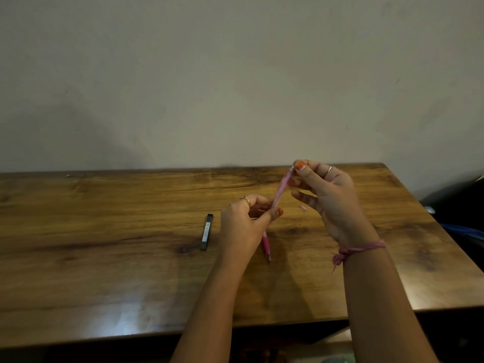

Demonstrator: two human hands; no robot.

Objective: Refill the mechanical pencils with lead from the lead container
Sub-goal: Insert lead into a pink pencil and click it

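Lead container (206,232), dark and slim, lies flat on the wooden table (104,231) at about 9 o'clock from the hands, just beside the left hand but not touched. Cap end points to 12 o'clock; looks closed, though too small to be sure

Left hand (243,226): fingers curled, thumb and fingers pinching the lower part of a pink mechanical pencil (281,188). The pencil is held off the table, slanting up toward 1 o'clock

A second pink pencil (266,244) lies on the table just under the left hand, tip toward 6 o'clock, partly hidden by the wrist

Right hand (327,195): thumb and forefinger pinching the top end of the held pencil, at its cap; other fingers loosely spread. A pink thread band (361,249) sits on that wrist. A small pale blur just below the right fingers; cannot tell what it is

Judged step: getting the cap or eraser off the top so lead can go in. The container is unopened, so the task looks early

To do it well:
- keep the left pinch firm and low, so the barrel does not twist
- pull the cap straight along the pencil's axis, not sideways
- set any small part down near the container, away from the 3 o'clock table edge
- keep the open end up once uncapped
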